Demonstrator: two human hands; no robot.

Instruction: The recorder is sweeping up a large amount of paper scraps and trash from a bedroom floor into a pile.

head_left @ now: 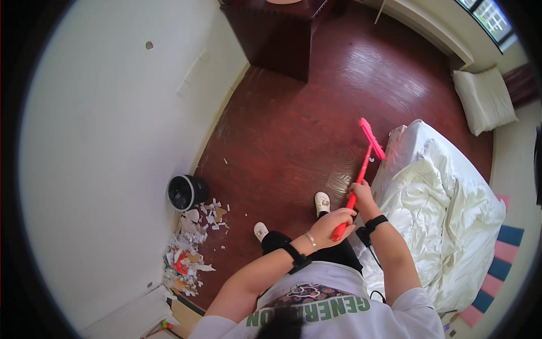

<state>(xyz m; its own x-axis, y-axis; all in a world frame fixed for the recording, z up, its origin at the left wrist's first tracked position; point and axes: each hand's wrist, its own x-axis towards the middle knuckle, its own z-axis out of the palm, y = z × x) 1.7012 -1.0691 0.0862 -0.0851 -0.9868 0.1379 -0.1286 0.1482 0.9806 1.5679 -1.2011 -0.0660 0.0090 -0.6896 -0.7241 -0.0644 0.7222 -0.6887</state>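
Note:
Both of my hands are closed around the red handle of a broom [363, 173]. My left hand [335, 225] grips it near its butt end, in front of my waist, and my right hand [360, 195] holds it farther up the shaft. The pink-red broom head [372, 139] lies beyond my hands, close to the bed's corner. A small white scrap [371, 159] is on the floor beside the head. Paper and cardboard scraps [186, 250] form a heap along the wall at the left, next to a black waste bin [187, 193] with a light rim.
A bed with rumpled white bedding [436, 220] stands close at my right. A dark red cabinet [275, 42] is ahead by the left wall [106, 127]. A white pillow [485, 101] lies at the far right. Small scraps dot the reddish wood floor [288, 140].

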